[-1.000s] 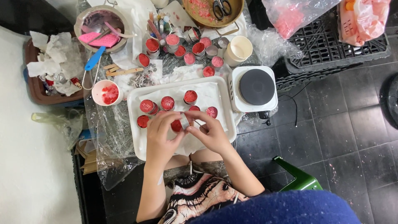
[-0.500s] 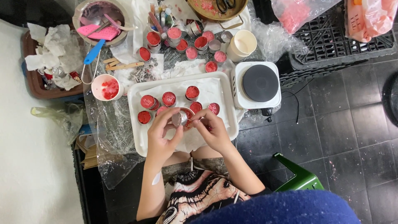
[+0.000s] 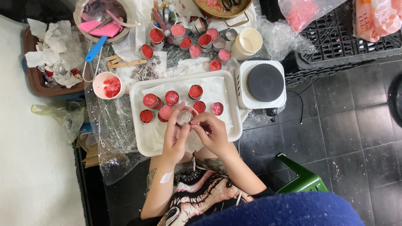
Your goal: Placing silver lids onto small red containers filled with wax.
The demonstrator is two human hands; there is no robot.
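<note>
Over a white tray (image 3: 142,142), my left hand (image 3: 175,136) holds a small empty metal tin (image 3: 184,117) tipped on its side, mouth toward me. My right hand (image 3: 212,133) touches the tin's right rim with its fingertips. Several small round tins filled with red wax (image 3: 171,97) stand on the tray just beyond my hands. A white paper sheet (image 3: 215,90) lines the tray.
More red-filled tins (image 3: 184,42) crowd the back. A white cup of red wax (image 3: 109,85), a bowl with pink spatulas (image 3: 104,16), a white electric hotplate (image 3: 264,83), a cream cup (image 3: 248,42), a black crate (image 3: 347,42) and a green stool (image 3: 303,180) surround me.
My hands have lifted the tin slightly and turned its empty mouth toward me; the right fingertips shifted along its rim. The view moved a little.
</note>
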